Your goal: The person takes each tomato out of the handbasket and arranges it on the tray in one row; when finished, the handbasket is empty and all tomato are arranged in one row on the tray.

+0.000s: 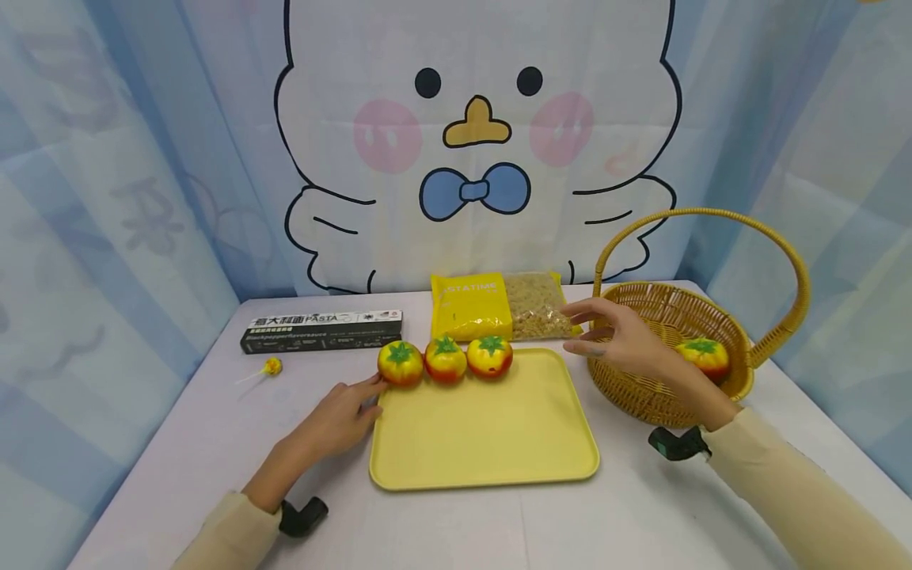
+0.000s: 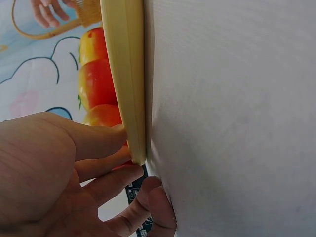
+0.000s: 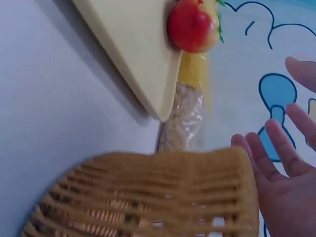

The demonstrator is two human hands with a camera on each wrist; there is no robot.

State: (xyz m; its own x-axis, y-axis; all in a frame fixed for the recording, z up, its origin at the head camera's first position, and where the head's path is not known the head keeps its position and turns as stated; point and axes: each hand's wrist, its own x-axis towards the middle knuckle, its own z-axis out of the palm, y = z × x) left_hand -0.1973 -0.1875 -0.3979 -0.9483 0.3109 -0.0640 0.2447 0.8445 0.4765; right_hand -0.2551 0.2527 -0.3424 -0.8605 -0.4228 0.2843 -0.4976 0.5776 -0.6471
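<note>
My left hand (image 1: 340,419) touches the left rim of a yellow tray (image 1: 484,435), thumb and fingertips right at its edge, just below the leftmost tomato. Three red-and-yellow tomatoes with green tops stand in a row along the tray's far edge: a left tomato (image 1: 400,364), a middle tomato (image 1: 445,361) and a right tomato (image 1: 489,358). Over the left rim of a wicker basket (image 1: 634,400) hovers my right hand (image 1: 627,336), fingers spread and holding nothing. Inside that basket lies another tomato (image 1: 704,358), partly hidden by my right forearm.
Behind the tray lies a yellow pasta bag (image 1: 470,305) with a clear window. A black pasta box (image 1: 321,331) sits at the back left, with a small yellow lollipop (image 1: 272,366) in front. The basket's tall handle (image 1: 712,212) arches at the right; a printed curtain (image 1: 477,237) hangs behind.
</note>
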